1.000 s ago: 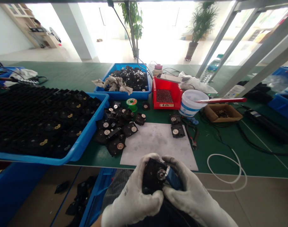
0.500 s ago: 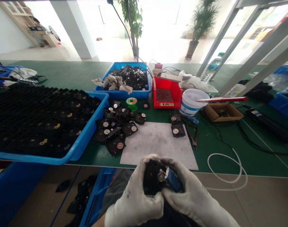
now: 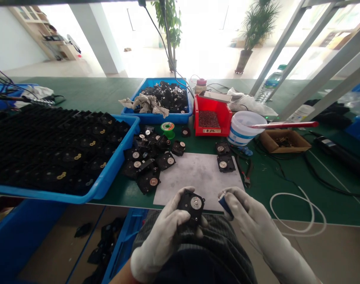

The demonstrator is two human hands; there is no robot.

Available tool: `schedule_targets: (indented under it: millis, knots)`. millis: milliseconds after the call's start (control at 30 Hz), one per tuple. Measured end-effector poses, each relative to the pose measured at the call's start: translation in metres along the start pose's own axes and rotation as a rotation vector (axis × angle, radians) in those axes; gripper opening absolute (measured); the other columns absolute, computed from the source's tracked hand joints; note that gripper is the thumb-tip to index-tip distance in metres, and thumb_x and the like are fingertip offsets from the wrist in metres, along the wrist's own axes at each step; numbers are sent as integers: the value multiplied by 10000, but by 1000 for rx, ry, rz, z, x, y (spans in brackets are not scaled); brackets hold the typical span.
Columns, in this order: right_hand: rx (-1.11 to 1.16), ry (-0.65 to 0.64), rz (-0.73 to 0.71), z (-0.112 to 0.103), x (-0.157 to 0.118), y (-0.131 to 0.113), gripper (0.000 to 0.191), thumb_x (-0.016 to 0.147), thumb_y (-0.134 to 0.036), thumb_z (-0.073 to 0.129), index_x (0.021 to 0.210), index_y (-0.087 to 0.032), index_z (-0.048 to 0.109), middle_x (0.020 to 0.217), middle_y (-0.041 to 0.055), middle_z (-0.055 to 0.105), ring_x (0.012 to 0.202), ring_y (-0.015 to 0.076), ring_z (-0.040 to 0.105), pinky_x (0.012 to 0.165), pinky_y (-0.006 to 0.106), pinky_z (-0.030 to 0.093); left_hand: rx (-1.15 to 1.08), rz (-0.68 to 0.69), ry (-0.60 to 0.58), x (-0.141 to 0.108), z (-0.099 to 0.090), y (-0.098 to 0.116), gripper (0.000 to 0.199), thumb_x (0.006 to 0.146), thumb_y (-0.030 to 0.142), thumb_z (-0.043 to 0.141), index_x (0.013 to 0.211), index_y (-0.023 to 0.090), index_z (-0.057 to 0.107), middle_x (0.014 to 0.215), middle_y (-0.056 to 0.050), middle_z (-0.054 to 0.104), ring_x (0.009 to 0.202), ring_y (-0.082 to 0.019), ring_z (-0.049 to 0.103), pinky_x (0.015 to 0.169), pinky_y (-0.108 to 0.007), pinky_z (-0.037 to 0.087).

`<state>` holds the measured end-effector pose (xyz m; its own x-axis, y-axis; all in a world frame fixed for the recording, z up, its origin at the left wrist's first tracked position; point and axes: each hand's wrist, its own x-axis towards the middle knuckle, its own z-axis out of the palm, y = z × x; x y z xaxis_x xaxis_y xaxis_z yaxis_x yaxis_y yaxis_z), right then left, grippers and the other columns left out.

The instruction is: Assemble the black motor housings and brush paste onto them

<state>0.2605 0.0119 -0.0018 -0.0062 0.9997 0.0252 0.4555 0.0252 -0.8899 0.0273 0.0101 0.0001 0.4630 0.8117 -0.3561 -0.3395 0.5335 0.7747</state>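
Observation:
Both hands wear white gloves. My left hand [image 3: 165, 228] grips a black disc mechanism [image 3: 191, 207], its round silver hub facing up, over the lap at the table's front edge. To the right, my right hand [image 3: 251, 217] pinches a small blue block [image 3: 225, 206] with a light-coloured end. The two held parts are apart. Beyond the hands lies a white sheet [image 3: 194, 173]. Two similar black mechanisms [image 3: 225, 163] rest at its right side, and a pile of them [image 3: 147, 182] sits at its left.
A large blue tray [image 3: 109, 179] full of black parts is at left. Behind stand another blue tray [image 3: 159, 118], a solder spool [image 3: 167, 130], a red bin [image 3: 212, 130], a white bucket [image 3: 242, 132] and a cardboard box [image 3: 283, 148]. Pliers [image 3: 247, 175] lie at right.
My hands have moved apart, the right one drawing the blue block away to the right. The black mechanism has turned in my left hand and now shows its silver hub.

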Motion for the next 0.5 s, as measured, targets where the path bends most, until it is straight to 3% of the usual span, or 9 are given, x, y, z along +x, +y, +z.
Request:
schedule_targets:
  millis: [133, 200, 367, 500]
  knots:
    - [-49, -15, -74, 2, -2, -2, 275, 1066, -421, 575, 1053, -244, 786, 1015, 42, 806, 939, 220, 766, 827, 253, 589, 33, -18, 45, -1, 3, 2, 576, 902, 337, 673, 1459, 225, 579, 1130, -117, 738, 831, -230, 713, 756, -328, 587]
    - [-72, 32, -121, 1, -2, -5, 275, 1071, -407, 570, 1079, -259, 801, 1056, 35, 814, 974, 218, 774, 851, 249, 584, -7, -30, 55, 2, 5, 2, 590, 873, 306, 700, 1446, 230, 580, 1150, -100, 718, 812, -208, 706, 724, -303, 582]
    - [-141, -19, -155, -3, -3, -16, 243, 1068, -348, 552, 986, -247, 757, 868, -10, 778, 768, 156, 741, 686, 203, 540, -53, -22, 38, 10, 4, -6, 653, 842, 288, 784, 1453, 245, 559, 1175, -78, 688, 834, -183, 688, 687, -254, 552]
    - [-135, -96, -169, -3, -2, -25, 223, 1020, -304, 575, 860, -230, 713, 741, -37, 716, 638, 129, 676, 597, 202, 497, 165, 45, 72, 11, 2, -9, 617, 846, 328, 785, 1426, 203, 617, 1195, -88, 709, 907, -185, 655, 787, -260, 548]
